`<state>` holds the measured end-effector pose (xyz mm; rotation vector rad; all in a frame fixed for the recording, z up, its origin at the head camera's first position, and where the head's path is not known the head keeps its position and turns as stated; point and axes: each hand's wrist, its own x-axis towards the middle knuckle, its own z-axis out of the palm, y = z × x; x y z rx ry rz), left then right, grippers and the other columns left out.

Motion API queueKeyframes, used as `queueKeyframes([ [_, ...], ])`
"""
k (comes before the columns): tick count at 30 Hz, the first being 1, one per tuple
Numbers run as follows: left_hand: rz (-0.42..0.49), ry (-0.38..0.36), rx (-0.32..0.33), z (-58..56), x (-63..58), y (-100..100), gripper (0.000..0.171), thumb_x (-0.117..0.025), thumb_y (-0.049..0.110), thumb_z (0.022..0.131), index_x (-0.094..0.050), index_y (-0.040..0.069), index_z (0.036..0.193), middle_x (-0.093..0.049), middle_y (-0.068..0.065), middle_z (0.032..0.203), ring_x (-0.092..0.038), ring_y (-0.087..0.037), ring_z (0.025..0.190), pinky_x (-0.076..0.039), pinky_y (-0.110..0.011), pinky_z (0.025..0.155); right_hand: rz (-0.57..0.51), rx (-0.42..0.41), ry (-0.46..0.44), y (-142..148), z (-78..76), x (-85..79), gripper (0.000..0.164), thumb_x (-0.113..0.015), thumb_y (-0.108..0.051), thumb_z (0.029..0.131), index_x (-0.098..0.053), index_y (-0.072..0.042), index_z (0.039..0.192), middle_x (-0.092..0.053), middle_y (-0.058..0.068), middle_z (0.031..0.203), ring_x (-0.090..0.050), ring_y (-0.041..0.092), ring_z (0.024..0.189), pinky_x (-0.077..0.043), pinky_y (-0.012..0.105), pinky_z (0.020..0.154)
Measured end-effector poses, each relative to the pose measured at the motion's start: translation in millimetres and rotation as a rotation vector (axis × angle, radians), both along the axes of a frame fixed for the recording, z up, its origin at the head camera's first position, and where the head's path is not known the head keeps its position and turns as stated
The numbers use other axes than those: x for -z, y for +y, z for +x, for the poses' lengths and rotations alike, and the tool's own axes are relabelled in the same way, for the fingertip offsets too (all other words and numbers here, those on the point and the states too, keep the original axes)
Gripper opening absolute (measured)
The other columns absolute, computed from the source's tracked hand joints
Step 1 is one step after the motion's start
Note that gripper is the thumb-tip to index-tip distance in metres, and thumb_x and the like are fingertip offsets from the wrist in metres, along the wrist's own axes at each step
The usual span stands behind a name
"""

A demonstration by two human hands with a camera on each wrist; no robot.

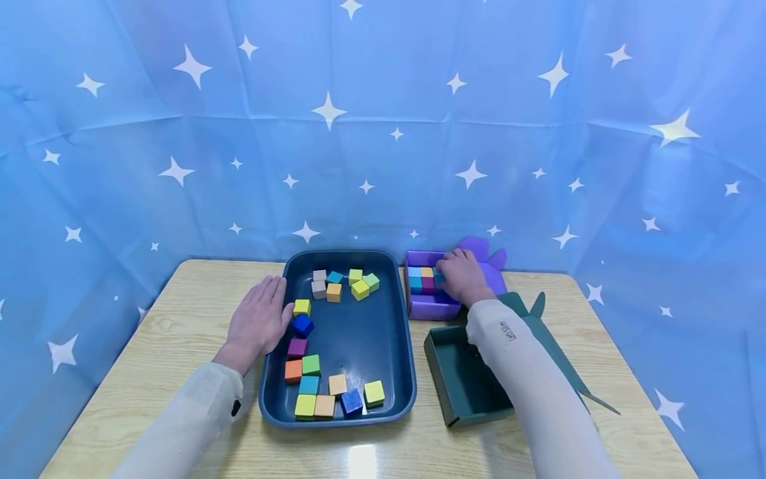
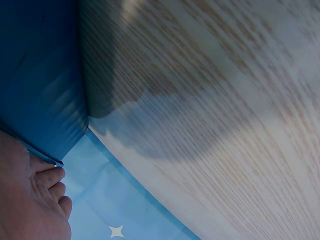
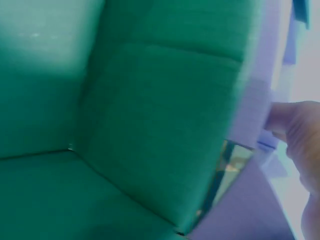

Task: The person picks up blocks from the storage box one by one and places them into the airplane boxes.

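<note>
My left hand (image 1: 256, 318) rests along the left rim of a dark blue tray (image 1: 383, 319), fingers straight and thumb over the rim near a yellow cube (image 1: 302, 307). In the left wrist view, its fingers (image 2: 57, 190) lie against the tray's outer wall (image 2: 45, 75). My right hand (image 1: 463, 274) reaches into a small purple box (image 1: 433, 310). Its curled fingers pinch a teal cube (image 1: 439, 278), partly hidden by them. Beside that cube sit light blue, orange, teal and magenta cubes (image 1: 427, 285). In the right wrist view the hand (image 3: 300, 135) shows only at the right edge.
Several coloured cubes lie in the tray, along its left side, far end and near end. A green box (image 1: 463, 379), lid open to the right, stands in front of the purple box under my right forearm. The wooden table (image 1: 197, 299) meets a blue star-patterned curtain (image 1: 383, 166).
</note>
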<state>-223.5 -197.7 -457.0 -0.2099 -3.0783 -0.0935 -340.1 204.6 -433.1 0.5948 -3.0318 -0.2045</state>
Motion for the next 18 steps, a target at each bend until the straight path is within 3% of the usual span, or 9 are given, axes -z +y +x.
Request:
queueKeyframes([
  [11, -0.005, 0.004, 0.006, -0.4, 1.5, -2.5, 0.07, -0.038, 0.043, 0.103, -0.019, 0.001, 0.154, -0.025, -0.018, 0.16, -0.019, -0.037, 0.15, -0.016, -0.05, 0.124, -0.175, -0.057, 0.06, -31.4, 8.4, -35.8, 0.033, -0.071, -0.03, 0.089, -0.069, -0.011, 0.116, -0.064, 0.01, 0.127, -0.047, 0.033, 0.128, -0.029, 0.052, 0.114],
  [18, 0.002, 0.003, 0.006, -0.3, 1.6, -1.6, 0.07, -0.038, 0.043, 0.103, -0.018, 0.001, 0.154, -0.025, -0.018, 0.16, -0.018, -0.038, 0.15, -0.016, -0.05, 0.124, -0.208, -0.165, 0.001, -72.5, 10.7, -37.5, 0.032, -0.068, -0.037, 0.091, -0.07, -0.018, 0.117, -0.064, 0.003, 0.128, -0.047, 0.027, 0.131, -0.025, 0.05, 0.119],
])
